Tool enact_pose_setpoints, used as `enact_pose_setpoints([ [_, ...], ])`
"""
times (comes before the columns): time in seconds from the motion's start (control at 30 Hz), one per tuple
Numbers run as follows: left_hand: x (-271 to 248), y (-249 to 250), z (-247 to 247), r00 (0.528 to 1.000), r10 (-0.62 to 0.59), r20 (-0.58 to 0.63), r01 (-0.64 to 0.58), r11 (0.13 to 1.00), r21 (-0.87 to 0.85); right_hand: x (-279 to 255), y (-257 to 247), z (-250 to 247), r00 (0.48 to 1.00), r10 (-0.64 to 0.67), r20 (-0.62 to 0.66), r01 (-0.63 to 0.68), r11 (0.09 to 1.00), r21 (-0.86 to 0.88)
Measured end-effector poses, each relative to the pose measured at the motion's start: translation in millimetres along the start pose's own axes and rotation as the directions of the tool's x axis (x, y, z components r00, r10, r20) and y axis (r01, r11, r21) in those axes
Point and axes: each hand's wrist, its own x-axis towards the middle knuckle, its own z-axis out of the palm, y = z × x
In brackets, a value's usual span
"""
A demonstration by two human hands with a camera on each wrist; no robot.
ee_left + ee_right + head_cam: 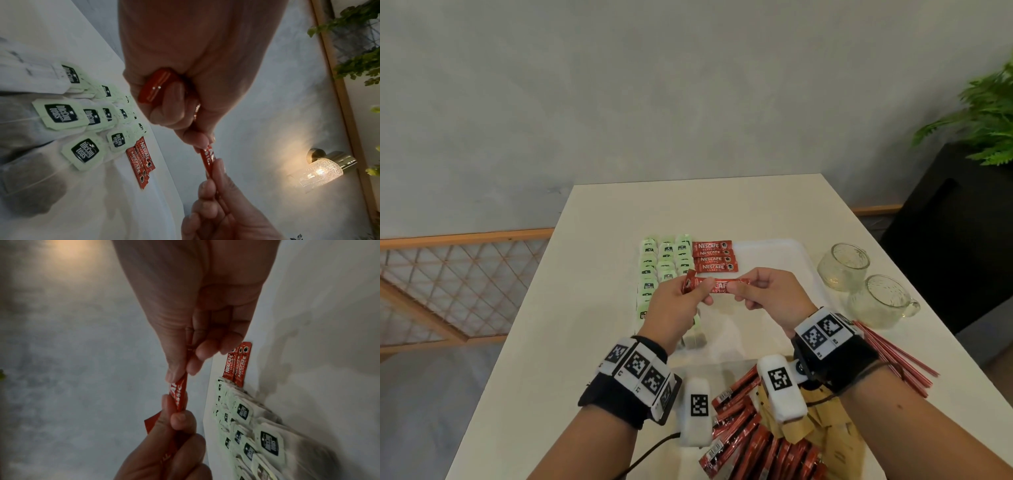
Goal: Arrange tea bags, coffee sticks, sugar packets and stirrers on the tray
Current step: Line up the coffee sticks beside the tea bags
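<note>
Both hands hold one red Nescafe coffee stick (722,286) level above the white tray (791,244). My left hand (703,292) pinches its left part, where a red end pokes up at an angle. My right hand (744,291) pinches its right end. The wrist views show the same stick (207,159) (180,395) between both sets of fingertips. On the tray lie rows of green tea bags (664,260) and, beside them, a column of several coffee sticks (712,257). Stirrers (893,356) and brown sugar packets (818,431) lie off the tray.
A loose pile of coffee sticks (750,442) lies at the table's near edge under my wrists. Two glass cups (844,265) (880,301) stand right of the tray. The tray's right half (767,260) is bare. A plant on a dark cabinet (962,240) stands at the right.
</note>
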Motion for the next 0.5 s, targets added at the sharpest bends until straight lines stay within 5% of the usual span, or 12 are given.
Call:
enact_pose_setpoints([
  [0.27, 13, -1, -4, 0.999, -0.048, -0.014, 0.048, 0.999, 0.012, 22, 3, -13, 0.977, 0.131, 0.169, -0.138, 0.99, 0.032],
  [0.5, 34, 4, -20, 0.977, -0.2, -0.071, 0.195, 0.978, -0.072, 65, 22, -37, 0.967, 0.246, -0.069, -0.255, 0.945, -0.206],
])
